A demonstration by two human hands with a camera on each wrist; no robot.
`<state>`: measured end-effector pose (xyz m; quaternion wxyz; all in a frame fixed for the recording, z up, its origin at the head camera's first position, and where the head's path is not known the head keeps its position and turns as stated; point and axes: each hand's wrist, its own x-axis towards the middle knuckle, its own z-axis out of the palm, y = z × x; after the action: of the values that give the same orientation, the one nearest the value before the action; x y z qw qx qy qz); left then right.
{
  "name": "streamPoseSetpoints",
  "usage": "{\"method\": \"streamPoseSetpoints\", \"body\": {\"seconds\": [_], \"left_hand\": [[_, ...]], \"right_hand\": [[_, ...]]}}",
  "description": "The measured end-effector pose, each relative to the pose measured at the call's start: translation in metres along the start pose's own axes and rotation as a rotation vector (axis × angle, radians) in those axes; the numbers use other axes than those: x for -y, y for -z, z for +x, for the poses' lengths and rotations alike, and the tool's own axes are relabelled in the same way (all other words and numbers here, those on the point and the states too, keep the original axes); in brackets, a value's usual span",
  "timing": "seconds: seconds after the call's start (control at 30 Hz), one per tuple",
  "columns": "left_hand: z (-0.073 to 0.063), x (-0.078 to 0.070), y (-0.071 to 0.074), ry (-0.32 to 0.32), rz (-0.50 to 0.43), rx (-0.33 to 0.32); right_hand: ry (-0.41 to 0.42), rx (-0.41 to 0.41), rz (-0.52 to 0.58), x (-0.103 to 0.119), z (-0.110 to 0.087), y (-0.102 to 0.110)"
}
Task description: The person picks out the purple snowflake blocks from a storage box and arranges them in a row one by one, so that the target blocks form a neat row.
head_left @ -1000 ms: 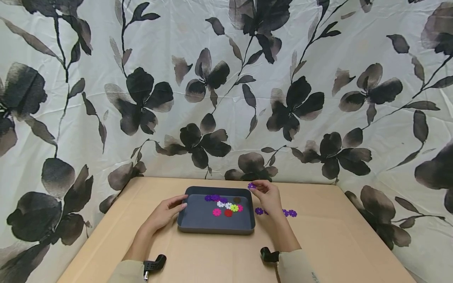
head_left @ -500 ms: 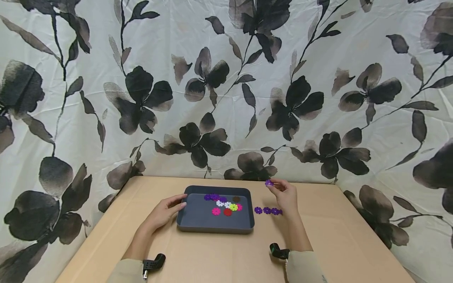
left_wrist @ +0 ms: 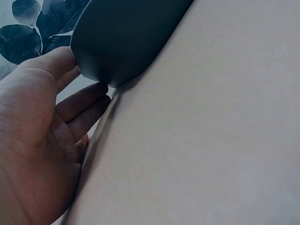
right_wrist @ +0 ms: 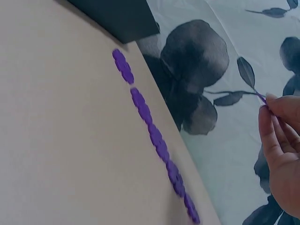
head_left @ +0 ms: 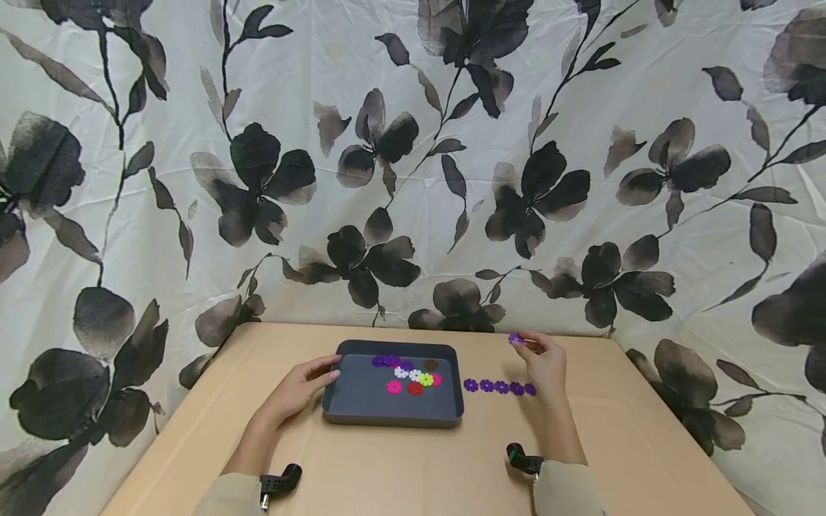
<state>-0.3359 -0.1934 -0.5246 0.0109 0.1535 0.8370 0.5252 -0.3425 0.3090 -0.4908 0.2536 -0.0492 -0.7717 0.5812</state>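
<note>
My left hand [head_left: 298, 390] holds the left end of the dark grey tray [head_left: 393, 417], thumb at the rim. In the left wrist view, fingers [left_wrist: 89, 110] of that hand meet the tray's lower corner. My right hand [head_left: 547, 365] pinches a purple flower-shaped disc [head_left: 515, 337] between thumb and fingertips, raised above the table. The right wrist view shows this disc [right_wrist: 261, 97] edge-on as a thin sliver. Below and left of the right hand, a row of several purple flower-shaped discs [head_left: 501, 387] lies on the table, running rightward from the tray.
Inside the tray lie several flower-shaped discs: purple [head_left: 390, 360], white [head_left: 416, 375], yellow [head_left: 426, 379], pink [head_left: 393, 387], red [head_left: 415, 388] and brown [head_left: 430, 364]. The light wooden table [head_left: 381, 473] ends at a floral cloth [head_left: 452, 215] behind it.
My right hand has moved right, carrying the purple disc from near the tray's right corner to above the row's right end. The left hand and tray have stayed in place.
</note>
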Motion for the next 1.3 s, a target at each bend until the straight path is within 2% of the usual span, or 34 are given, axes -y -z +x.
{"method": "streamPoseSetpoints", "body": {"seconds": [0.23,0.43,0.57,0.7,0.93,1.03,1.3], "left_hand": [[-0.001,0.002,-0.002,0.009,0.016,0.005],[-0.001,0.003,0.000,0.034,0.027,0.006],[-0.001,0.002,0.001,0.035,0.028,0.007],[-0.001,0.002,0.000,0.017,0.031,0.009],[-0.001,0.000,0.000,0.015,0.014,0.007],[-0.001,-0.001,0.001,0.005,0.010,0.007],[-0.003,-0.001,0.001,-0.002,-0.015,0.006]], "right_hand": [[-0.025,-0.014,-0.073,-0.010,-0.003,0.018],[-0.037,0.000,-0.187,-0.019,-0.004,0.027],[-0.063,0.045,-0.226,-0.025,-0.006,0.032],[-0.099,0.104,-0.207,-0.031,-0.010,0.039],[-0.274,0.232,-0.087,-0.037,-0.018,0.059],[-0.279,0.268,-0.096,-0.039,-0.017,0.067],[-0.236,0.318,-0.227,-0.042,-0.012,0.082]]}}
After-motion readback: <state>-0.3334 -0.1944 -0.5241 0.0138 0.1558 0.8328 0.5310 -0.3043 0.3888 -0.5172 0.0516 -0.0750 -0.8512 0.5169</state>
